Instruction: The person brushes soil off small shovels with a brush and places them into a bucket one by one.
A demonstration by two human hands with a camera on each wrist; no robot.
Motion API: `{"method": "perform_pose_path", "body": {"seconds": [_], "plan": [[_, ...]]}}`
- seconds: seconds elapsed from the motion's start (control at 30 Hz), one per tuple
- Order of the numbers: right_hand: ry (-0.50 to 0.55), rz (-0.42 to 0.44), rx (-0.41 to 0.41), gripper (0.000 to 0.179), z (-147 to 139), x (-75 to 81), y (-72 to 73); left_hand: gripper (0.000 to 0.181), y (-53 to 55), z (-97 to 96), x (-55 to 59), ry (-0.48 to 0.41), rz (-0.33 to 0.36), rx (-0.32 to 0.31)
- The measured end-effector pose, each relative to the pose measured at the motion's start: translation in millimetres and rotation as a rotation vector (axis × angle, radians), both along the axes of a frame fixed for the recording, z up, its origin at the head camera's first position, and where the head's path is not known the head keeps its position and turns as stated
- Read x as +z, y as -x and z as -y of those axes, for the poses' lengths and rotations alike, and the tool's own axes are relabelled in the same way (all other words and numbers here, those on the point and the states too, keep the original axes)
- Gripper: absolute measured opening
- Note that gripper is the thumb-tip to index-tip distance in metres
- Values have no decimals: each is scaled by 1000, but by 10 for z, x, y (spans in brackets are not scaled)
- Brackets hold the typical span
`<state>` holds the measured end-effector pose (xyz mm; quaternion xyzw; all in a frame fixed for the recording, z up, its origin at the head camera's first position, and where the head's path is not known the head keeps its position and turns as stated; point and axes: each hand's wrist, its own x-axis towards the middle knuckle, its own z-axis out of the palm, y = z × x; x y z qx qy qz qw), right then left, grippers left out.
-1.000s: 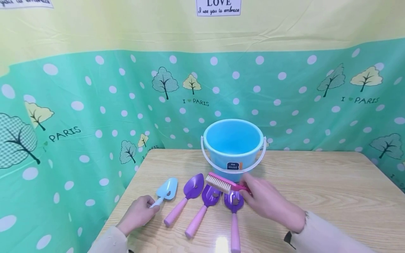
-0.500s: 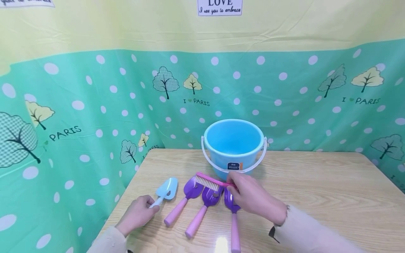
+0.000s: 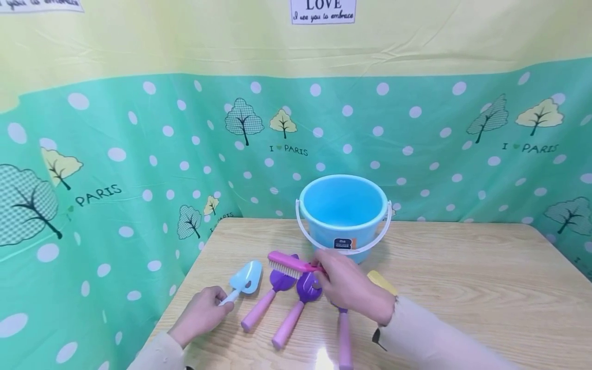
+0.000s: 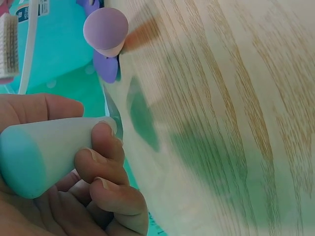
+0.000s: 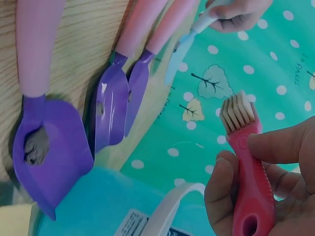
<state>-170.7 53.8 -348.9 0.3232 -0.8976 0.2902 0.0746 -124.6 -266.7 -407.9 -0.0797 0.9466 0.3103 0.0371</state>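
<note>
the right hand [image 3: 349, 285] is holding a pink brush [image 3: 287, 262], the right fingers [image 5: 219, 184] grasping its handle from 2 sides. the brush head is hovering over the blades of the left purple scoop [image 3: 259, 311] and the middle purple scoop [image 3: 289, 325], apparently without touching them, its pale bristles facing down and towards the person. the right purple scoop [image 3: 344, 336] is lying partly hidden under the right hand. all 3 are resting on the tabletop [image 3: 467, 267] with their pink handles pointing towards the person. the left hand [image 3: 201, 311] is gripping the light blue scoop [image 3: 242, 278] by its handle, the left fingers [image 4: 118, 199] wrapping round it. behind the purple scoops, a blue bucket [image 3: 343, 231] is standing upright, and a yellow thing [image 3: 381, 281] is peeking out beside the right forearm.

handling the brush well is probably asking for a firm but relaxed hold, a level head and enough height for clearing the purple blades and the bucket's white bail. gripping the light blue scoop steadily is likely helping too.
</note>
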Motion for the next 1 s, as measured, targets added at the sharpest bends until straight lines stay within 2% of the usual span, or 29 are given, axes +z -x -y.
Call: {"method": "perform_pose_path", "body": {"seconds": [0.3, 0.53, 0.77, 1.0], "plan": [[-19, 54, 18, 19, 202, -7, 56, 14, -1, -17, 20, 17, -9, 0], [-40, 40, 49, 21, 418, -50, 93, 13, -9, -33, 56, 19, -15, 2], [-58, 92, 50, 20, 586, -102, 84, 14, -13, -33, 89, 2, -10, 11], [-52, 83, 76, 23, 690, -130, 98, 13, -10, -24, 85, -9, -5, 12]]}}
